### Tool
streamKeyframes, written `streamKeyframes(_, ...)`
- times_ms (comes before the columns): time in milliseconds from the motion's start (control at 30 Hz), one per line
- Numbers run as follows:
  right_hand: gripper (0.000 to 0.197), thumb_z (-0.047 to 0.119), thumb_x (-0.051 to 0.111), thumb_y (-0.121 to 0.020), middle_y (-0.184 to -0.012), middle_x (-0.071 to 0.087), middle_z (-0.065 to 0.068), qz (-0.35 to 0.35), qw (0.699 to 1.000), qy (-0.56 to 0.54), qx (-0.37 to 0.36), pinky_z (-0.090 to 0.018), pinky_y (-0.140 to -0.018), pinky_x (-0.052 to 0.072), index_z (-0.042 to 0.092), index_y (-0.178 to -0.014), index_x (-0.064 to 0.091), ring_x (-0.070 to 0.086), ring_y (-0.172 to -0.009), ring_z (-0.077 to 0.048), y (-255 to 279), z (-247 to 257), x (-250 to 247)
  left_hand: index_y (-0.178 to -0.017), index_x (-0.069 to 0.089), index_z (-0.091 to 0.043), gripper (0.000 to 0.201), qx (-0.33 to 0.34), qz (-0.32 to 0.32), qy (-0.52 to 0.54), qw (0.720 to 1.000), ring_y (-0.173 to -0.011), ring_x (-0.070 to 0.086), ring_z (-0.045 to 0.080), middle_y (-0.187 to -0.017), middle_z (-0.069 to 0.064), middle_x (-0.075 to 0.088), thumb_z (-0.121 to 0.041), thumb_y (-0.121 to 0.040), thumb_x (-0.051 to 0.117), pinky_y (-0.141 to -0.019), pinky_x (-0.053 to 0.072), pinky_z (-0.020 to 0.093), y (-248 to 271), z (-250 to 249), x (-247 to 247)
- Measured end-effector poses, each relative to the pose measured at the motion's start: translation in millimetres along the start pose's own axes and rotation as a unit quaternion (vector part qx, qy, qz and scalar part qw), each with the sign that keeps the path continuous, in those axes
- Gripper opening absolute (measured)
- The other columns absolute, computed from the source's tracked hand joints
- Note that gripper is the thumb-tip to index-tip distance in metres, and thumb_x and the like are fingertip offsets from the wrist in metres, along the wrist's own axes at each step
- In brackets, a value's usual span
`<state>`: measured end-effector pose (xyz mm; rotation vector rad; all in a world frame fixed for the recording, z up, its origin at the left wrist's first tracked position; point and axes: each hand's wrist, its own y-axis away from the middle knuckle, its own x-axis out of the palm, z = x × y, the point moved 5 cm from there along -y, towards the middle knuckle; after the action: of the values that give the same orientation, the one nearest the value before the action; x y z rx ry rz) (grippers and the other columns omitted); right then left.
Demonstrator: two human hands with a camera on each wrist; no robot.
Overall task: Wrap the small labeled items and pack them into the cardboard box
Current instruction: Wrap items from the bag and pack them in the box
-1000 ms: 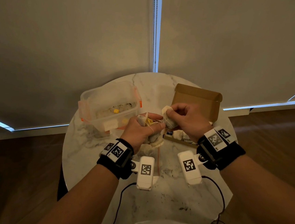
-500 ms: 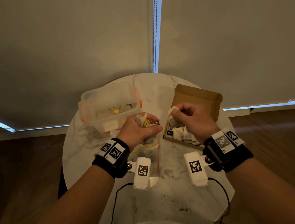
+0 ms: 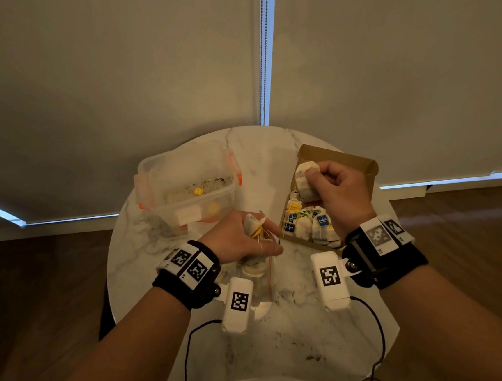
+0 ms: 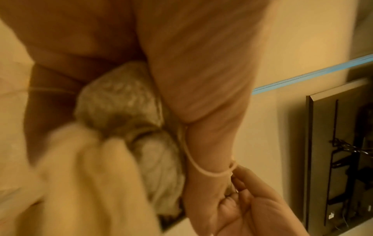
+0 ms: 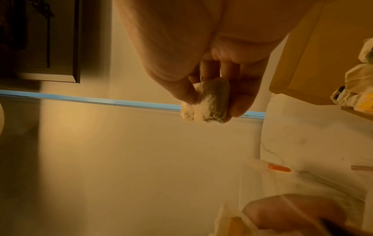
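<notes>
Pinching a wrapped tea bag (image 3: 305,177) above the open cardboard box (image 3: 337,163), the right hand (image 3: 339,192) hovers over packed bags (image 3: 310,223) — the left hand (image 3: 239,238) clutches a bunch of tea bags (image 3: 254,225), strings tangled round its fingers, beside the plastic container (image 3: 183,181).

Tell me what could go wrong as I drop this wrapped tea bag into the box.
The right hand holds the wrapped tea bag above the cardboard box, near its left edge, so it might land on the table. The left hand grips a bundle of tea bags with loose strings around its fingers; these could tangle.
</notes>
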<state>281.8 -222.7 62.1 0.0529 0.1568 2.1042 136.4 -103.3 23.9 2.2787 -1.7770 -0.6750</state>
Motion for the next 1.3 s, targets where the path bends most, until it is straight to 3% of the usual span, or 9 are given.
streamKeyframes(133,0.011,0.011,0.061,-0.094,-0.08,0.071,-0.011,0.017,1.0,-0.011,-0.014,-0.027,-0.062,0.059,0.003,-0.093,0.069,0.069,-0.069,-0.017,0.7,2.2,2.7,-0.099,0.074,-0.018,0.024,0.008,-0.057,0.035,0.998,-0.068,0.065,0.005,-0.084,0.001,0.073,-0.017,-0.076,0.084,-0.054,0.047,0.016,0.6,-3.9,-9.5)
streamKeyframes(300,0.009,0.008,0.062,-0.093,-0.085,0.071,-0.012,0.043,0.999,-0.024,0.0,-0.032,-0.065,0.06,0.008,-0.089,0.069,0.07,-0.073,-0.022,5.3,-4.4,9.9,-0.076,0.073,-0.022,0.011,0.081,-0.188,0.06,0.977,-0.069,0.066,0.015,-0.075,0.003,0.072,-0.016,-0.08,0.08,-0.063,0.055,0.032,-1.5,-16.6,-30.1)
streamKeyframes(433,0.005,0.01,0.07,-0.087,-0.092,0.071,-0.016,0.006,1.0,0.013,-0.012,-0.038,-0.072,0.061,0.013,-0.083,0.071,0.07,-0.085,-0.029,6.6,-11.6,11.9,-0.078,0.073,-0.018,0.011,0.128,-0.202,0.053,0.969,-0.068,0.065,0.012,-0.072,-0.001,0.071,-0.009,-0.082,0.076,-0.063,0.052,0.026,-0.5,-34.8,-29.4)
streamKeyframes(633,0.002,0.007,0.074,-0.083,-0.072,0.071,-0.011,0.026,0.993,0.064,-0.101,-0.039,-0.066,0.058,0.007,-0.082,0.073,0.064,-0.062,-0.016,14.3,-0.3,25.2,-0.083,0.074,-0.028,0.015,0.128,-0.227,0.054,0.964,-0.075,0.069,0.009,-0.078,-0.006,0.074,-0.013,-0.085,0.074,-0.074,0.057,0.03,-4.9,-44.2,-20.3)
streamKeyframes(767,0.011,0.011,0.068,-0.088,-0.083,0.069,-0.005,0.065,0.972,0.117,-0.192,-0.04,-0.063,0.056,0.018,-0.091,0.075,0.065,-0.069,-0.016,18.8,8.0,30.9,-0.086,0.073,-0.017,0.005,0.105,-0.218,0.153,0.958,-0.064,0.067,0.01,-0.072,-0.002,0.072,-0.013,-0.088,0.072,-0.062,0.052,0.027,-1.2,-45.4,-20.7)
streamKeyframes(933,0.016,0.013,0.069,-0.088,-0.091,0.067,0.0,0.072,0.953,0.176,-0.235,-0.032,-0.061,0.051,0.018,-0.102,0.074,0.061,-0.074,-0.01,15.3,6.7,29.1,-0.085,0.072,-0.01,0.007,0.089,-0.227,0.148,0.958,-0.053,0.061,0.014,-0.074,0.014,0.071,-0.012,-0.09,0.069,-0.053,0.047,0.026,-1.2,-44.8,-30.3)
streamKeyframes(1033,0.029,0.023,0.073,-0.086,-0.101,0.068,0.005,0.081,0.962,0.188,-0.183,-0.029,-0.074,0.055,0.021,-0.114,0.067,0.065,-0.09,-0.008,8.0,1.7,25.5,-0.076,0.069,-0.018,0.018,0.085,-0.213,0.132,0.964,-0.052,0.061,0.011,-0.061,0.0,0.067,-0.006,-0.09,0.067,-0.05,0.047,0.022,0.7,-48.0,-30.9)
streamKeyframes(1133,0.012,0.015,0.07,-0.088,-0.087,0.074,-0.004,0.135,0.973,0.14,-0.12,-0.03,-0.072,0.058,0.007,-0.097,0.074,0.071,-0.079,-0.013,5.9,-4.7,29.5,-0.074,0.069,-0.02,0.021,0.098,-0.199,0.111,0.969,-0.052,0.061,0.009,-0.06,-0.003,0.066,-0.005,-0.089,0.069,-0.049,0.046,0.021,1.7,-49.5,-32.1)
streamKeyframes(1300,0.015,0.011,0.07,-0.088,-0.083,0.073,-0.017,0.098,0.985,0.1,-0.105,-0.05,-0.077,0.057,-0.003,-0.088,0.071,0.071,-0.079,-0.034,4.2,-12.3,27.4,-0.074,0.071,-0.015,0.015,0.102,-0.223,0.09,0.965,-0.063,0.065,0.013,-0.069,0.003,0.069,-0.005,-0.085,0.072,-0.061,0.054,0.028,-0.3,-46.1,-37.8)
